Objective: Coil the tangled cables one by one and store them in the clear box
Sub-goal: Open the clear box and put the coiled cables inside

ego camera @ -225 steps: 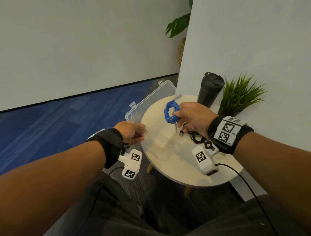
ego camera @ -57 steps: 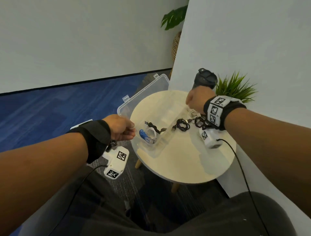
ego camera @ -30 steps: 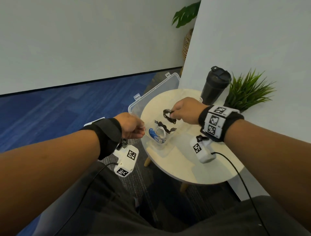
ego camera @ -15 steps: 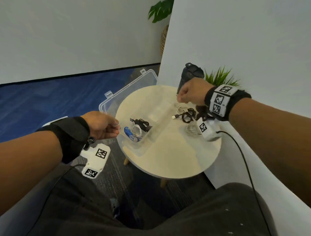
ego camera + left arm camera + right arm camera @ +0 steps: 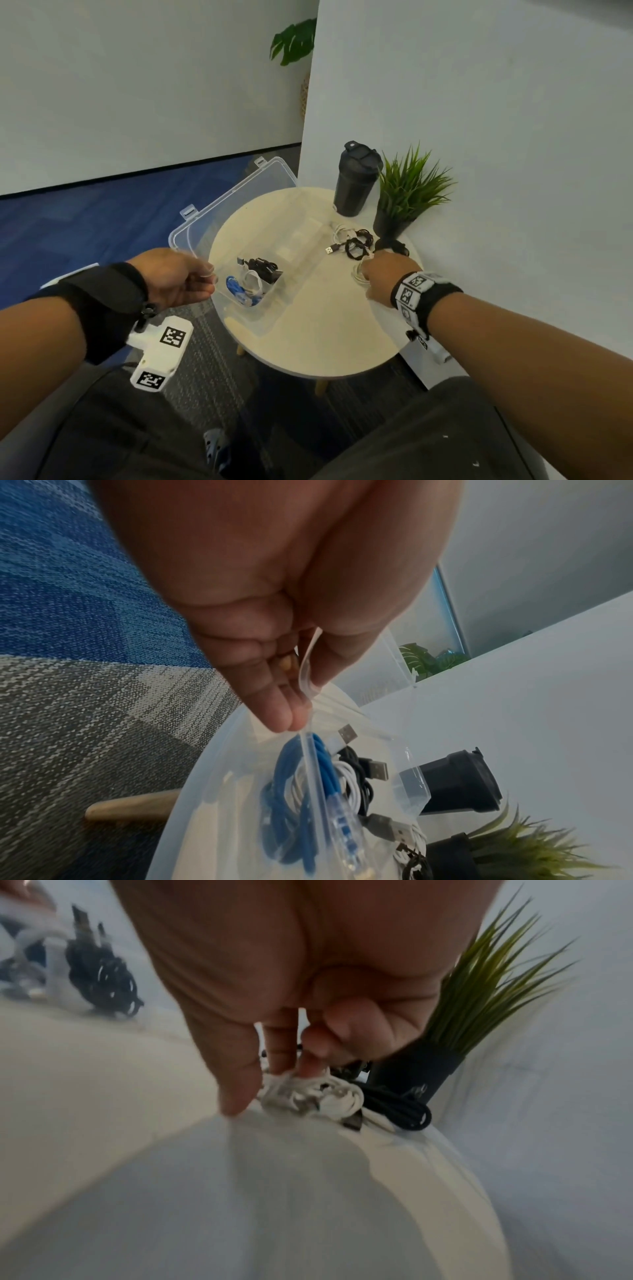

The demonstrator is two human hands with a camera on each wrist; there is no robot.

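Observation:
A clear box (image 5: 298, 246) lies on the round table (image 5: 325, 335) with its lid (image 5: 236, 198) open. My left hand (image 5: 209, 277) pinches the box's near left corner (image 5: 308, 680). Inside lie a blue coil (image 5: 236, 287) (image 5: 291, 791), a white coil (image 5: 251, 279) and a black coil (image 5: 262, 267). My right hand (image 5: 368, 274) is down on the table's right side, thumb and forefinger (image 5: 308, 1066) pinching a bunched white cable (image 5: 329, 1099) (image 5: 358, 275). Just beyond it lies a tangle of black and white cables (image 5: 354, 241).
A black tumbler (image 5: 356, 181) and a potted grass plant (image 5: 407, 192) stand at the table's back right, close behind the tangle. A white wall runs along the right. The open lid overhangs the table's far left edge. Carpet lies below.
My right hand has dropped from above the tangle to the table and closed on the white cable, nearer to me. The left hand keeps its hold on the box.

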